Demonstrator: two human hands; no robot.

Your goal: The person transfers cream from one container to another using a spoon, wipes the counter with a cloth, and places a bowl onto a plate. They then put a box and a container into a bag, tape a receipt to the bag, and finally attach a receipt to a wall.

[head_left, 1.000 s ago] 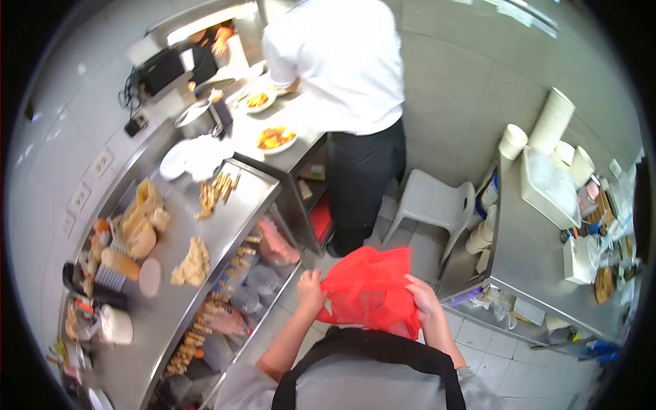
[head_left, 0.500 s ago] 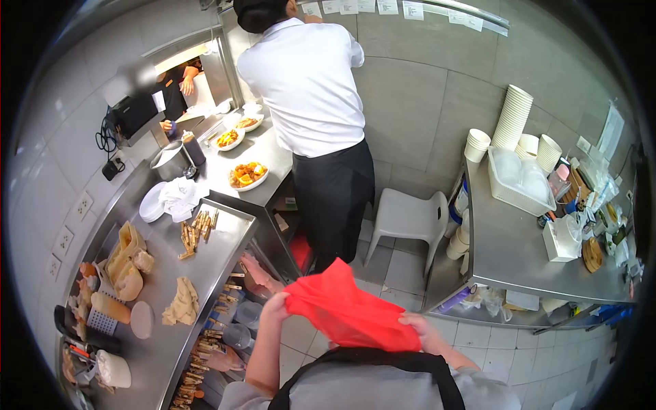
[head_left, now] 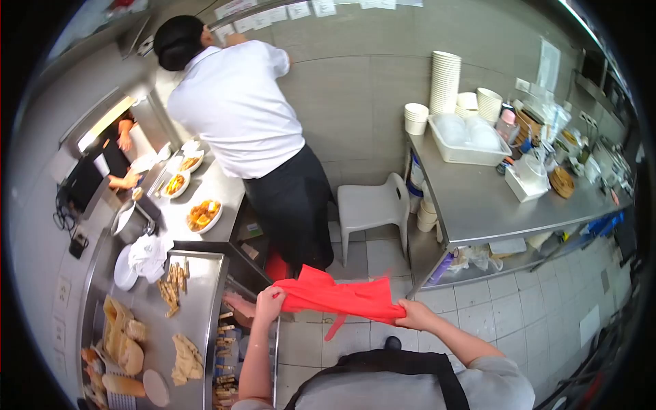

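A thin red plastic bag point(head_left: 335, 295) is stretched sideways in front of my body, with a narrow strip dangling from its lower edge. My left hand point(head_left: 269, 302) is closed on the bag's left end. At the opposite end, my right hand point(head_left: 415, 314) grips the right corner. Both hands are in the air over the tiled floor, and my left one is close to the steel counter point(head_left: 217, 287).
Ahead, a co-worker point(head_left: 239, 116) in a white shirt reaches toward paper slips on the wall. Plates of food point(head_left: 203, 216) stand on the far counter. A grey chair point(head_left: 372, 208) is beside the right-hand steel table point(head_left: 471, 198), which bears stacked paper cups point(head_left: 445, 82).
My hands have spread farther apart and the red bag is pulled into a longer, flatter band. The view has turned to the right, and a foot now shows below the bag.
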